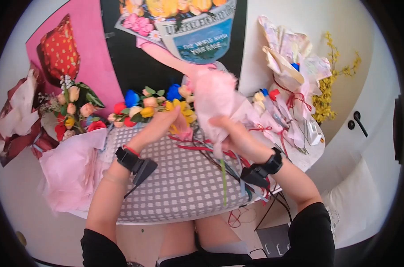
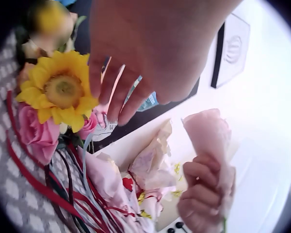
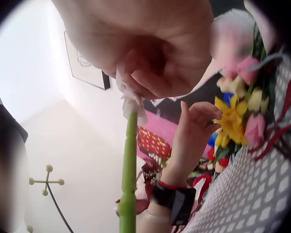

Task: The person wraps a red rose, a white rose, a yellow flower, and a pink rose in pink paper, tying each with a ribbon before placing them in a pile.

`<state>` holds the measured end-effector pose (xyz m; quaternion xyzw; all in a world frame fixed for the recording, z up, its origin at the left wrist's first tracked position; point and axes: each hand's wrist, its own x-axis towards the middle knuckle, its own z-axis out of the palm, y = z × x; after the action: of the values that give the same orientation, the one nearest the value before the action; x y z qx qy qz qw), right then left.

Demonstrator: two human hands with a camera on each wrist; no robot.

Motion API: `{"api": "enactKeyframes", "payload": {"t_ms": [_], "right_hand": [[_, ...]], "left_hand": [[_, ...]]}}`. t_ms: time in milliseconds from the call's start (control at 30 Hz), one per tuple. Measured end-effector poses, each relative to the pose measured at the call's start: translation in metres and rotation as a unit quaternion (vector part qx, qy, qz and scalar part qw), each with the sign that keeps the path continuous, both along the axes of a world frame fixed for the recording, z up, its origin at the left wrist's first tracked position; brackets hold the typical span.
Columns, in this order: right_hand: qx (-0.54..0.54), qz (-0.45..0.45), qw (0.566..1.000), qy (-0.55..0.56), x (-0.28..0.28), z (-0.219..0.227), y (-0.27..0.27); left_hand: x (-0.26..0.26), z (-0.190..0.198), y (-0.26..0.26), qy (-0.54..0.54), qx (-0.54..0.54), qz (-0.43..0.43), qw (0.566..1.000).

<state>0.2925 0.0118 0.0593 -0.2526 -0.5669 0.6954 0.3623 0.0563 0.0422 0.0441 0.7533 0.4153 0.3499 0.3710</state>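
Note:
My right hand (image 1: 228,131) grips a flower wrapped in pale pink paper (image 1: 212,95), held upright above the table. Out of the bottom of the wrap comes a green stem (image 3: 129,170). In the left wrist view the right hand's fingers curl round the gathered paper. My left hand (image 1: 168,118) is beside the yellow sunflower (image 2: 63,90), its fingers extended and apart with nothing held between them. A pink rose (image 2: 39,131) sits just below the sunflower. Red and grey ribbons (image 2: 43,187) trail over the checked cloth near both hands.
Pink paper sheets (image 1: 73,169) lie at the table's left end. Artificial flowers (image 1: 144,104) line the back, with a dark red wrapped bouquet (image 1: 22,120) at far left. Wrapped bouquets (image 1: 295,71) stand at the right. The checked cloth (image 1: 175,187) covers the table's middle.

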Motion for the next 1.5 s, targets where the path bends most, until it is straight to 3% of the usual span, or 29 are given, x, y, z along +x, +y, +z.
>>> {"api": "enactKeyframes", "payload": {"t_ms": [100,133,200,233,300,367,500,767,933,1000,1033,1100,1300,1433,1500], "right_hand": [[0.014,0.08,0.997,0.018,-0.055,-0.007,-0.003],[0.014,0.093,0.995,0.015,-0.07,-0.015,0.001],[0.035,0.024,0.999,-0.005,-0.098,-0.034,0.008],[0.035,0.032,0.999,-0.007,-0.108,-0.041,0.01],[0.023,-0.035,0.999,-0.018,-0.123,-0.052,0.014],[0.045,-0.027,0.997,-0.05,-0.119,-0.054,0.017],[0.04,-0.019,0.998,-0.039,-0.108,-0.061,0.027],[0.001,0.069,0.991,0.119,-0.107,-0.065,0.029],[0.037,0.073,0.988,0.132,-0.102,-0.07,0.029],[0.03,-0.007,0.994,0.104,-0.103,-0.07,0.027],[0.031,-0.008,0.994,0.106,-0.103,-0.07,0.027],[0.018,-0.056,0.994,0.094,-0.104,-0.071,0.025],[0.055,-0.08,0.994,0.049,-0.1,-0.077,0.031],[0.03,-0.102,0.991,0.083,-0.102,-0.073,0.028],[0.038,-0.12,0.988,0.09,-0.1,-0.07,0.028]], "left_hand": [[-0.031,-0.016,-0.037,-0.114,-0.229,-0.059,0.965],[-0.04,-0.026,-0.044,-0.12,-0.227,-0.047,0.965],[-0.055,-0.046,-0.051,-0.159,-0.235,-0.121,0.951],[-0.058,-0.053,-0.055,-0.163,-0.233,-0.114,0.952],[-0.055,-0.059,-0.057,-0.127,-0.173,-0.08,0.973],[-0.05,-0.054,-0.059,-0.151,-0.203,-0.051,0.966],[-0.046,-0.053,-0.062,-0.171,-0.167,-0.075,0.968],[-0.041,-0.04,-0.069,-0.237,-0.175,0.015,0.955],[-0.054,-0.046,-0.064,-0.286,-0.207,-0.048,0.934],[-0.052,-0.047,-0.063,-0.367,-0.208,-0.03,0.906],[-0.047,-0.042,-0.065,-0.365,-0.208,-0.03,0.907],[-0.036,-0.03,-0.072,-0.291,-0.17,0.089,0.937],[-0.058,-0.041,-0.059,-0.281,-0.071,0.154,0.945],[-0.062,-0.041,-0.06,-0.282,-0.06,0.134,0.948],[-0.065,-0.039,-0.061,-0.317,-0.084,0.072,0.942]]}}
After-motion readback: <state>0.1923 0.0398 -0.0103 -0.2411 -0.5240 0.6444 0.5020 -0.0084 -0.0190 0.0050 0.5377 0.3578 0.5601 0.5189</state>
